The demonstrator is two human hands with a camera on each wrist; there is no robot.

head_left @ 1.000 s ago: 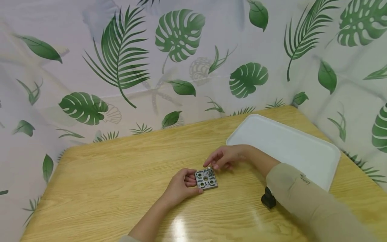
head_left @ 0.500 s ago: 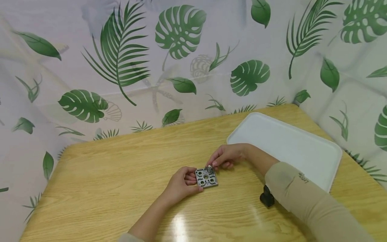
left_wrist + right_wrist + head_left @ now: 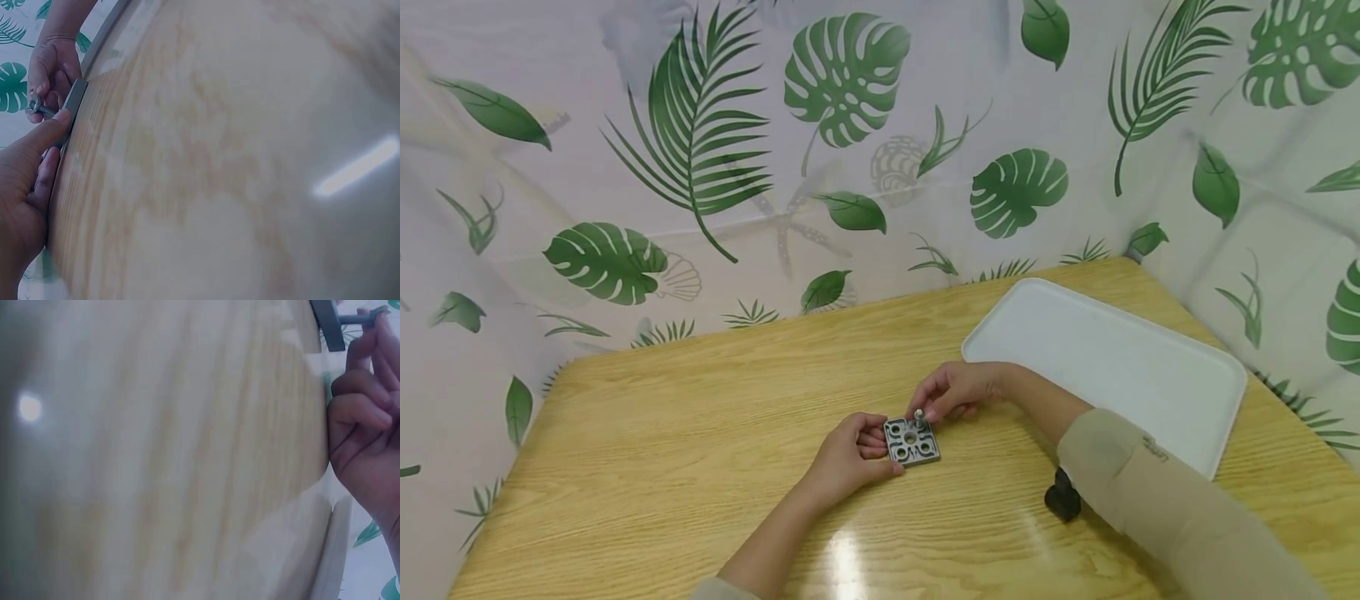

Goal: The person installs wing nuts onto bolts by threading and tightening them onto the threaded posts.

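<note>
A square grey metal plate [image 3: 912, 451] with several round holes lies on the wooden table. My left hand [image 3: 847, 463] holds it from the left, thumb at the near edge and fingers along the far left side. At the plate's far right corner a silver bolt [image 3: 919, 418] stands upright, head up. My right hand [image 3: 953, 390] pinches the bolt near its head between thumb and forefinger. The right wrist view shows the bolt's shank [image 3: 355, 320] running from the plate to the fingertips. How deep the bolt sits in its hole cannot be seen.
A white tray [image 3: 1120, 375] lies at the back right, partly behind the right forearm. A small black object [image 3: 1063, 498] sits by the right sleeve. Leaf-patterned cloth [image 3: 850, 167] hangs behind the table.
The bolt was low among my right fingers at the plate's corner and now stands upright there. My right hand has shifted only slightly; my left hand keeps its hold on the plate.
</note>
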